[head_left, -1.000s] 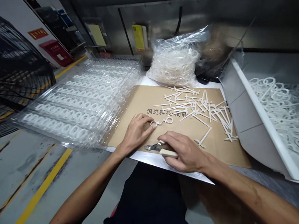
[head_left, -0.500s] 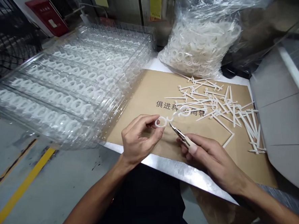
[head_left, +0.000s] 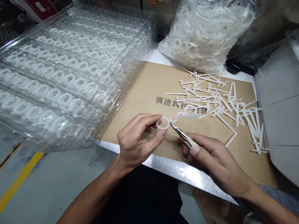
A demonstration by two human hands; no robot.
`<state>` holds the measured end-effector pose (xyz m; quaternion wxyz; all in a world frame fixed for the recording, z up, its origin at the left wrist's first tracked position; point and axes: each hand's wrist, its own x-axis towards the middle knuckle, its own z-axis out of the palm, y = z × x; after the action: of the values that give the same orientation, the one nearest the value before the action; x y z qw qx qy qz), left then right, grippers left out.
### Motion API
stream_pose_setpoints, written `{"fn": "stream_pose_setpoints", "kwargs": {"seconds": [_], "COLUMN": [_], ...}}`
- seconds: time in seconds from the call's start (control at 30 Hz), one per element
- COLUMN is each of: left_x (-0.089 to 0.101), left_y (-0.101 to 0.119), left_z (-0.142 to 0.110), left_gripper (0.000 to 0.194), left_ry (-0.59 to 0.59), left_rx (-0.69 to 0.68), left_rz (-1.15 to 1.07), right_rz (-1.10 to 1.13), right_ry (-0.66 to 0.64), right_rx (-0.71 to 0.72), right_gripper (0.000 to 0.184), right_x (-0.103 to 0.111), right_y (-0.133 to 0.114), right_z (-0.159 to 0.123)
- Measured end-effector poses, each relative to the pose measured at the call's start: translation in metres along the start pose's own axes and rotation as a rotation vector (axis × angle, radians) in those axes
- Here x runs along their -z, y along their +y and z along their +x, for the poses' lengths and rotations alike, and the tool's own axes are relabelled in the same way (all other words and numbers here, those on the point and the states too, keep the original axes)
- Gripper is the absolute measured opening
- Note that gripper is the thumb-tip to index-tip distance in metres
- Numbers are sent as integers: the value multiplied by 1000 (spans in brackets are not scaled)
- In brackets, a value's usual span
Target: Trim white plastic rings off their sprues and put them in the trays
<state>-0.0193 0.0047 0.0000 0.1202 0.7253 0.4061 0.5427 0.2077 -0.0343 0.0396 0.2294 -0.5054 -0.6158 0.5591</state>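
Steel counter point(head_left: 183, 175), cardboard sheet point(head_left: 143, 88) on top: left-hand fingers point(head_left: 145, 125) are pinching a white plastic ring point(head_left: 163, 127) at lower centre; right-hand fingers point(head_left: 204, 145) are clamping small nippers point(head_left: 182, 135), tips slightly apart, working at the ring's runner joint, which is calling for a snip.

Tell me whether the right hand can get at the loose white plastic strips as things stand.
Likely yes. The right hand is close to the loose white plastic strips, on the cardboard sheet, with nothing between them, though its fingers hold small snips.

2 hands point(head_left: 138, 143) point(head_left: 218, 163), 1 nipper point(head_left: 182, 137), roughly 40 sprues point(head_left: 224, 122)
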Motion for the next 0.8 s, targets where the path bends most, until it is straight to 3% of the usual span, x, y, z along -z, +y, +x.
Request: {"fn": "stream_pose_setpoints", "kwargs": {"seconds": [0.8], "left_x": [-1], "left_y": [-1], "left_z": [-1], "left_gripper": [28], "left_ry": [-7], "left_rx": [-56], "left_rz": [7], "right_rz": [51], "right_ry": [35], "right_rx": [-23], "right_gripper": [32], "right_x": [-4], "right_y": [9], "right_z": [0]}}
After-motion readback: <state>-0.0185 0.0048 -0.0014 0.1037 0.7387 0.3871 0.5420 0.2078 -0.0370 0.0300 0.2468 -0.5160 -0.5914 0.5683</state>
